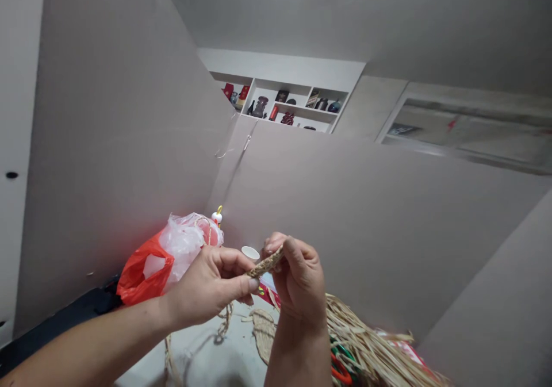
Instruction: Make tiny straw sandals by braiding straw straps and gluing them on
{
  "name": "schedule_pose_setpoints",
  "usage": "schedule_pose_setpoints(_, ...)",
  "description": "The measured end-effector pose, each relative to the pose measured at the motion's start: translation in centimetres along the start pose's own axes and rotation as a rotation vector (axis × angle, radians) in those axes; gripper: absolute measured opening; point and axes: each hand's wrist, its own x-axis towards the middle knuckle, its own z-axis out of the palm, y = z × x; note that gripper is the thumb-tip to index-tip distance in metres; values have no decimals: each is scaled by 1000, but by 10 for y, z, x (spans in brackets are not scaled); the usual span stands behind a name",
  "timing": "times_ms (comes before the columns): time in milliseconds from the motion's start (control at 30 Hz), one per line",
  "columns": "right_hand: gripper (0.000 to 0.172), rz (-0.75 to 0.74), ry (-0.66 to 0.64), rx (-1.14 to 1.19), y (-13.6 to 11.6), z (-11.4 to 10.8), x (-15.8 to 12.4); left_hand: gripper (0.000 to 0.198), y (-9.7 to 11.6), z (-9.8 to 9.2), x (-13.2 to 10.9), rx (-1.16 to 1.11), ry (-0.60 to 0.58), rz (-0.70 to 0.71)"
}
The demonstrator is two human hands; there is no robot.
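A short braided straw piece (266,263) is stretched between my two hands above the white table. My left hand (204,288) pinches its lower end between thumb and fingers. At the upper end, my right hand (301,280) grips it with thumb and bent fingers. Below, a flat oval of woven straw (262,330) lies on the table, partly hidden by my right forearm. A thin straw cord (224,321) hangs or lies beneath my left hand; its link to the held piece cannot be made out.
A large bundle of dry straw (366,341) lies right of my forearm, with an orange loop-shaped handle (340,371) at its edge. Red and white plastic bags (144,272) sit at left. Behind my hands stand a white cup (250,253) and a yellow-tipped bottle (217,217). Grey partitions (366,203) surround the table (228,355).
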Motion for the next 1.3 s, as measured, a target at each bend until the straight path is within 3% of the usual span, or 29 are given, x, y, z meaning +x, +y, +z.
schedule_pose_setpoints(133, 35, 165, 177, -48, -1, 10, 2, 5, 0, 2, 0, 74, 36, 71)
schedule_pose_setpoints(200, 36, 213, 205, -79, -3, 10, 3, 7, -1, 2, 1, 33, 39, 66)
schedule_pose_setpoints(400, 56, 151, 246, -60, -10, -6, 5, 20, -4, -4, 7, -150, 77, -35)
schedule_pose_setpoints(567, 40, 218, -65, -43, -6, -11, 2, 18, -6, -6, 11, -227, 37, -68)
schedule_pose_setpoints(700, 46, 253, -259, 16, 3, -10, 0, 17, -5, -4, 9, -259, 18, -79)
schedule_pose_setpoints(867, 25, 187, -263, 72, 13, -7, 2, 19, -6, -4, 6, -276, -67, -121)
schedule_pose_setpoints(933, 30, 180, -270, 82, 13, -6, 1, 19, -6, -4, 5, -279, -91, -125)
schedule_pose_setpoints(1000, 46, 175, -270, 88, 11, -5, 1, 19, -6, -5, 4, -286, -91, -124)
schedule_pose_setpoints(1067, 62, 135, -234, 76, 8, -5, 1, 17, -5, -5, 4, -288, -75, -125)
schedule_pose_setpoints(1167, 58, -7, -104, -20, 7, -7, 4, 17, -3, -7, 7, -252, -37, -113)
schedule_pose_setpoints(1233, 52, -90, 74, -164, 8, -9, 7, 17, -3, -11, 10, -215, -5, -77)
schedule_pose_setpoints(1300, 48, -169, 346, -296, 6, -15, 10, 17, -3, -15, 15, -184, 37, -31)
